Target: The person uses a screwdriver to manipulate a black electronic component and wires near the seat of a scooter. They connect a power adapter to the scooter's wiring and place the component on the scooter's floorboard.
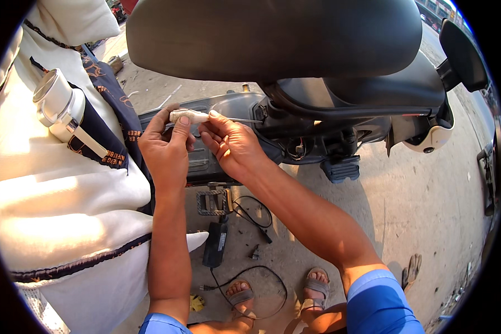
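A screwdriver with a pale, tapered handle and a thin metal shaft [190, 117] was held roughly level, its long axis laid almost straight from left to right. The rear of its handle was gripped narrowly by the bare left hand [164, 146], with the thumb pressed on top. The front end of the handle was pinched between the thumb and forefinger of the bare right hand [235, 146], the nearer one to the tip. The shaft was pointed rightward at a dark plastic part [261, 110] of the black vehicle; whether the tip was touching it could not be told.

Left of the screwdriver, one padded white fabric cover with dark trim [72, 239] and one white cylindrical part with a pale lever [58, 100] were seen. Below the screwdriver, one black rectangular pedal with an amber edge [210, 202], one black oblong box [214, 245], two thin black leads and two grey strapped sandals [242, 296] were counted. Above the screwdriver, and extending rightward, one large black padded seat [273, 39] was placed. To its right were found one dark ribbed pedal [340, 169], one limp dark glove [411, 270], one rounded white shell [433, 138] and one black mirror [463, 55].
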Tool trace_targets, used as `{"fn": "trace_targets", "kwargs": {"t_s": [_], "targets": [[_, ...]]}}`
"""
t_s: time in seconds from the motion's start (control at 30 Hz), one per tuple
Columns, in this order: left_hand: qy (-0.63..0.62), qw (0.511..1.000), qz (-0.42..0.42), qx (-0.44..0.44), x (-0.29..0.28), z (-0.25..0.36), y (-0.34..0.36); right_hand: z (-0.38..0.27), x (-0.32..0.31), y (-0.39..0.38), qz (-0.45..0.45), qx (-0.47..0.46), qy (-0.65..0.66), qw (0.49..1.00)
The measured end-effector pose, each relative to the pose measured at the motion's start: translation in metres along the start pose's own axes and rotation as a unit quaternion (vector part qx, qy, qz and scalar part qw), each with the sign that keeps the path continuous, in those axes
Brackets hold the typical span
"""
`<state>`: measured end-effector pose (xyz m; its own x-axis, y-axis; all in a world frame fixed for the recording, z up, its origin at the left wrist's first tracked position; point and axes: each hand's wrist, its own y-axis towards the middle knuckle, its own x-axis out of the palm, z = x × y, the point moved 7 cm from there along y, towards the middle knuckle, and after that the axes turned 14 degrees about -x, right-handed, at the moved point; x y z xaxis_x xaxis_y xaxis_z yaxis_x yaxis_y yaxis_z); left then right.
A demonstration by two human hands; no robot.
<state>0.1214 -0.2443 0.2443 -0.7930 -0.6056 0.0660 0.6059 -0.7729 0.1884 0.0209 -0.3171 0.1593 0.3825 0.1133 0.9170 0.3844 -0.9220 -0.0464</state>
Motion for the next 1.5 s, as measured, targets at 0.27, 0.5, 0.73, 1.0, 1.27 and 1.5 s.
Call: {"fn": "trace_targets", "kwargs": {"t_s": [0.27,0.5,0.73,1.0,1.27,1.5], "targets": [[0.015,1.000,0.015,-0.008,-0.0048,-0.0032,0.0025,-0.0017,0.0009,0.0010,-0.003,-0.009,0.017,1.000],[-0.030,1.000,0.006,0.002,0.0019,0.0011,-0.0025,-0.0029,-0.0007,0.0018,0.008,-0.019,0.008,1.000],[0.000,1.000,0.023,-0.012,-0.0024,-0.0017,0.0016,-0.0031,0.0019,0.0008,0.001,-0.015,0.010,1.000],[-0.047,0.999,-0.002,0.002,0.0002,-0.0028,0.0018,-0.0025,-0.0002,0.0018,0.006,-0.017,0.020,1.000],[-0.010,1.000,0.008,-0.004,0.0006,-0.0029,0.0043,-0.0046,0.0019,-0.0002,0.007,-0.004,0.018,1.000],[-0.026,0.999,0.010,-0.019,-0.0007,-0.0042,0.0037,-0.0043,0.0008,0.0031,-0.003,-0.009,0.018,1.000]]}}
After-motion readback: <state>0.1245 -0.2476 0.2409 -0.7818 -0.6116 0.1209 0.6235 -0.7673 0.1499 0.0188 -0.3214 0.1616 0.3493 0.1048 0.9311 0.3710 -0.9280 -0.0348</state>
